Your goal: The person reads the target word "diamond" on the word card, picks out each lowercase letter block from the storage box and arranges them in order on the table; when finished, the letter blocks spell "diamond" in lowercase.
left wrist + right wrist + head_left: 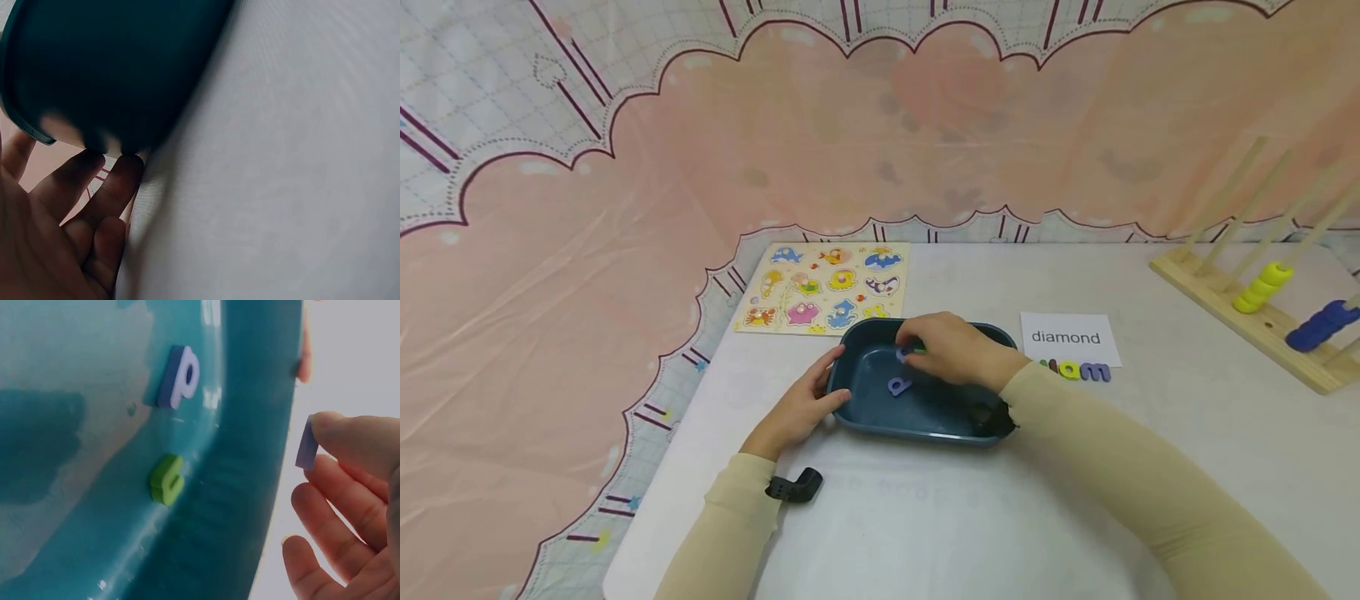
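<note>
My right hand reaches over the dark teal tray and pinches a purple letter piece between thumb and finger; its shape is seen edge-on. Inside the tray lie another purple letter, like a p or d, and a small green letter partly under my right hand in the head view. My left hand holds the tray's left end, fingertips against the outer wall and thumb at the near corner of the rim. Its fingers show bent against the tray in the left wrist view.
A card reading "diamond" lies right of the tray, with coloured letters below it, partly hidden by my right sleeve. Behind the tray is a sea-animal puzzle board. A wooden peg abacus with yellow and blue beads stands far right.
</note>
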The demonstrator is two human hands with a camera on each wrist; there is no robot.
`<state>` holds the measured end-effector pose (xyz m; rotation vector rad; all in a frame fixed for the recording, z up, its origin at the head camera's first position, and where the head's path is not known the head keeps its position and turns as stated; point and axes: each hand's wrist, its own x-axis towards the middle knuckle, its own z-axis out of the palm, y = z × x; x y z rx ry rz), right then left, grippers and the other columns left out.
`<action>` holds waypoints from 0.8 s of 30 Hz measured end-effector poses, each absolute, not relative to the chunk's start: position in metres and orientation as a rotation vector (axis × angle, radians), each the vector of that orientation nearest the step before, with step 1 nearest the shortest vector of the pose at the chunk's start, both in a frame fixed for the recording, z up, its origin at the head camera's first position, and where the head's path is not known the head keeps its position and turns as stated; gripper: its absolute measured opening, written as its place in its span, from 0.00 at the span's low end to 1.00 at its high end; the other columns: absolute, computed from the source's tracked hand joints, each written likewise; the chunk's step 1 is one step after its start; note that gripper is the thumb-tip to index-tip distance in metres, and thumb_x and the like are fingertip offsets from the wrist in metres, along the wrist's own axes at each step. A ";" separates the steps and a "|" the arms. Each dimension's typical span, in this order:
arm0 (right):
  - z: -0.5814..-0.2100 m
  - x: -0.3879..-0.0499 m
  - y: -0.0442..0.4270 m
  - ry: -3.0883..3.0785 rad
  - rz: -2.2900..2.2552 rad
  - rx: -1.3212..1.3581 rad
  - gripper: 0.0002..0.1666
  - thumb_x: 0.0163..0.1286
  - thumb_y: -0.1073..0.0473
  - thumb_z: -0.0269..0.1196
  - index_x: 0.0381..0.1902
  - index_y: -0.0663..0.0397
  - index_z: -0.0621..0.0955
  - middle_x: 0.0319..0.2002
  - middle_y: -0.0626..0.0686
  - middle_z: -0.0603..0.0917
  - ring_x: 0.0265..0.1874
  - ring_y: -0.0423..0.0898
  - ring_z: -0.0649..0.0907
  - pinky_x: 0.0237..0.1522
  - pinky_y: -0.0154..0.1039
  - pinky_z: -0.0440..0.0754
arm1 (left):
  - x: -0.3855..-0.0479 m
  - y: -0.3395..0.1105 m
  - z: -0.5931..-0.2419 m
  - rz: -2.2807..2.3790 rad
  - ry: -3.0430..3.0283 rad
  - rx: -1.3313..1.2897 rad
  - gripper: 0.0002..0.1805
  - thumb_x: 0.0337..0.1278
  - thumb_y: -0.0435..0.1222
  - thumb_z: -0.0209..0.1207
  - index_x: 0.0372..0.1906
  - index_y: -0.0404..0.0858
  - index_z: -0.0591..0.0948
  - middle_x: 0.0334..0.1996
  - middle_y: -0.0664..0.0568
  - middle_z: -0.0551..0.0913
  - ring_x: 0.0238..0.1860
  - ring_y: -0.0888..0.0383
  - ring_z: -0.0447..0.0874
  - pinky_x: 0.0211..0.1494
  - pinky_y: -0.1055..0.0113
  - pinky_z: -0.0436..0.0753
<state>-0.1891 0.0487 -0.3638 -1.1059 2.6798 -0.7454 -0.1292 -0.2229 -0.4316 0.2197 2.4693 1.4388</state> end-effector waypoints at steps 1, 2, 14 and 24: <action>-0.362 -0.188 0.051 2.686 -0.749 -1.106 0.15 0.70 0.58 0.67 0.51 0.57 0.83 0.46 0.51 0.85 0.47 0.47 0.82 0.57 0.46 0.79 | -0.129 -0.223 -0.432 1.435 2.471 0.220 0.40 0.69 0.41 0.59 0.80 0.47 0.54 0.73 0.34 0.63 0.72 0.40 0.64 0.72 0.41 0.59; -0.361 -0.187 0.053 2.694 -0.756 -1.109 0.15 0.69 0.58 0.67 0.51 0.57 0.83 0.46 0.51 0.85 0.46 0.47 0.82 0.56 0.46 0.79 | -0.129 -0.223 -0.432 1.434 2.472 0.211 0.41 0.69 0.41 0.60 0.80 0.48 0.54 0.73 0.35 0.63 0.72 0.40 0.63 0.72 0.41 0.59; -0.342 -0.177 0.098 2.805 -0.743 -1.049 0.16 0.67 0.59 0.70 0.50 0.58 0.84 0.45 0.52 0.86 0.45 0.48 0.83 0.54 0.47 0.81 | -0.128 -0.222 -0.431 1.455 2.456 0.206 0.41 0.68 0.40 0.60 0.80 0.49 0.54 0.73 0.37 0.64 0.71 0.41 0.65 0.72 0.42 0.60; -0.340 -0.171 0.145 2.886 -0.736 -0.922 0.15 0.66 0.59 0.70 0.48 0.60 0.84 0.45 0.55 0.86 0.47 0.55 0.84 0.51 0.53 0.82 | -0.129 -0.222 -0.430 1.429 2.465 0.201 0.41 0.68 0.40 0.60 0.80 0.49 0.54 0.74 0.36 0.62 0.73 0.40 0.62 0.72 0.40 0.59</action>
